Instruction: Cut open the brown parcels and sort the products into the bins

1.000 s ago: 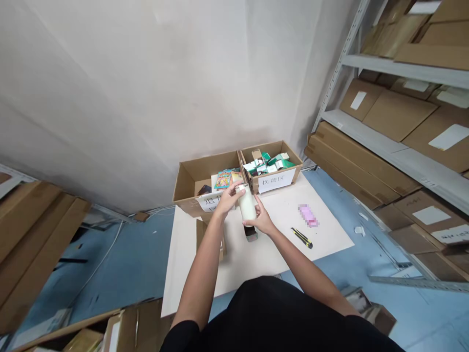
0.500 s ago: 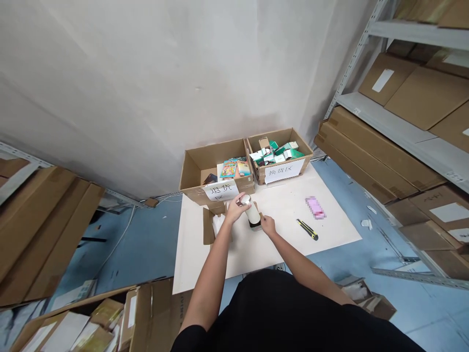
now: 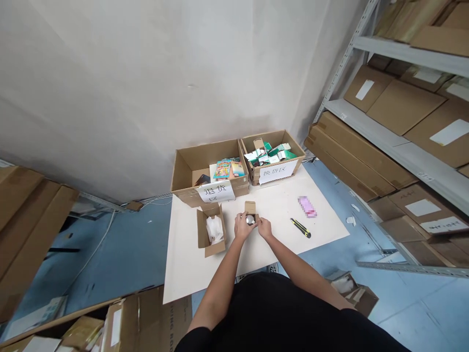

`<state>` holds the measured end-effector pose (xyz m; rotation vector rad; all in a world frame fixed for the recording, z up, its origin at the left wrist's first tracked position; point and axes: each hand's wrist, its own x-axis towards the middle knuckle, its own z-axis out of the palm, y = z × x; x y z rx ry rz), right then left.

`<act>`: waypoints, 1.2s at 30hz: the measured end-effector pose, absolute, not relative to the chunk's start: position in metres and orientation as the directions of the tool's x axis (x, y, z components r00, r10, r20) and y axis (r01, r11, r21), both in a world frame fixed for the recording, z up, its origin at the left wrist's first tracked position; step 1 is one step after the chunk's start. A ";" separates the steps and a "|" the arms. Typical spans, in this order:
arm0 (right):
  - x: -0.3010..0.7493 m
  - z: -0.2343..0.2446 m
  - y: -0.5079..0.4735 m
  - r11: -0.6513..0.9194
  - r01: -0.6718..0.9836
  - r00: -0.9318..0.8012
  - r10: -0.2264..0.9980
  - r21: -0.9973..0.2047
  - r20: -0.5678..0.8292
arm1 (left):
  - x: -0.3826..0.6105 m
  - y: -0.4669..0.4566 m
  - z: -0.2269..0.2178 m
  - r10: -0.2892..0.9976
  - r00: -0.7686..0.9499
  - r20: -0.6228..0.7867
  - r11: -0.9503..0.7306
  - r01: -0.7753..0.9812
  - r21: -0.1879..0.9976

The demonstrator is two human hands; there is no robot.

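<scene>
My left hand (image 3: 242,227) has its fingers curled around the round silvery end of a white cylinder (image 3: 250,219), which looks like a tumbler. Most of the tumbler is down inside a small upright cardboard box (image 3: 250,207) whose flap stands up at the back. On the other side, my right hand (image 3: 264,228) pinches that box by its right edge. To the left of my hands sits an open cardboard box (image 3: 204,230) with white packing material (image 3: 215,230) in it.
Behind my hands stand two labelled cartons: one with colourful booklets (image 3: 222,169), another with green-and-white boxes (image 3: 273,159). A utility knife (image 3: 301,228) and a blurred pink item (image 3: 307,207) lie to the right on the white table (image 3: 190,274). Loaded shelves (image 3: 388,127) rise at the right.
The tumbler, tilted over the small box before, has gone down into it so only its silvery end shows. My left hand has lowered with it. The view has shifted slightly.
</scene>
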<state>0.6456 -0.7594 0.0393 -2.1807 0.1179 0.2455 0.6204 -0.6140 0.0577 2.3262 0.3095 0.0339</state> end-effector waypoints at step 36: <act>0.614 0.038 -0.725 -0.417 -0.235 0.969 -0.032 -0.878 -0.244 | 0.636 -0.553 0.030 -0.079 0.994 -0.076 -0.486 0.028 0.873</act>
